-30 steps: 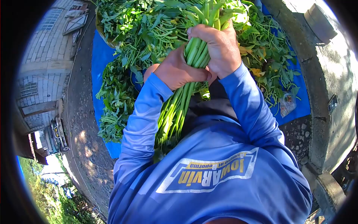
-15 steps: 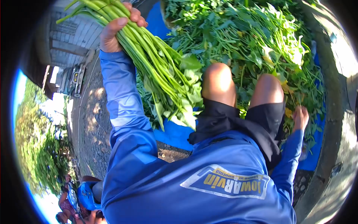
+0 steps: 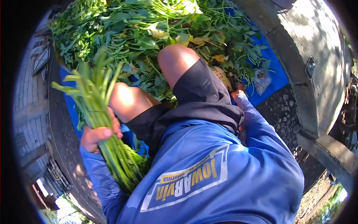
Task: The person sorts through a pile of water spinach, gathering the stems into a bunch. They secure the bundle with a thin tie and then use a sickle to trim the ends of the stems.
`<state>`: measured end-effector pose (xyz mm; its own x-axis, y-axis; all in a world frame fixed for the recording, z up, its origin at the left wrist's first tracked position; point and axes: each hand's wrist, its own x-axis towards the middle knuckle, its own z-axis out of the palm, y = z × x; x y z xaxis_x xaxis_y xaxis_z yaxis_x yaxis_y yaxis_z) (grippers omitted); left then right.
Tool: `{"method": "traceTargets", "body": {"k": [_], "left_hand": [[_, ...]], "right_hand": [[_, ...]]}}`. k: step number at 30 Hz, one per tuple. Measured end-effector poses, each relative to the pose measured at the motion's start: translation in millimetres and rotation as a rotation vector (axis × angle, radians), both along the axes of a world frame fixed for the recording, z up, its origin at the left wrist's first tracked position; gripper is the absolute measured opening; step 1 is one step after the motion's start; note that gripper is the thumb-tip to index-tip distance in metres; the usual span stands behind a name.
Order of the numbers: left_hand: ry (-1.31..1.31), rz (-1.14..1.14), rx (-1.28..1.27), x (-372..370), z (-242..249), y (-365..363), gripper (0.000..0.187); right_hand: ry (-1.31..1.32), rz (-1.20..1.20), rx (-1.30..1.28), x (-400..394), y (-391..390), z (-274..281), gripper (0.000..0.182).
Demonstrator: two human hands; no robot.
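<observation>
My left hand (image 3: 99,136) is wrapped round a thick bundle of long-stemmed leafy greens (image 3: 99,108). The pale cut stem ends point up and away, and the leaves hang down beside my left thigh, near the shirt. A thin tie seems to cross the stems just above the fingers. My right hand (image 3: 238,92) is low beside my right thigh, its fingers curled and partly hidden. A small dark thing (image 3: 232,79) shows at the fingertips; I cannot make out what it is. In front of my knees lies a large heap of loose greens (image 3: 130,33).
The heap lies on a blue tarp (image 3: 274,67). Beside my right hand are a yellow sandal with holes (image 3: 220,76) and a clear plastic bag (image 3: 262,81). A concrete ledge (image 3: 287,56) runs along the right, and stony ground (image 3: 279,110) shows below it.
My left hand has brought the bundle from high in front down to beside my left thigh. My right hand has drawn back from the heap's edge toward my right thigh. The view has turned right.
</observation>
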<state>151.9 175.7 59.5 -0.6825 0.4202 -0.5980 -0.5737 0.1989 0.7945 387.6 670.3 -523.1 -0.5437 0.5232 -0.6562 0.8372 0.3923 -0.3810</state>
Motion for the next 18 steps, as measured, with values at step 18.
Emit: {"method": "traceTargets", "body": {"k": [18], "left_hand": [[-0.082,-0.514,-0.012,-56.2,-96.0,201.7,0.043]], "right_hand": [[0.85,-0.553,-0.584,-17.0,7.3,317.8,0.053]]}}
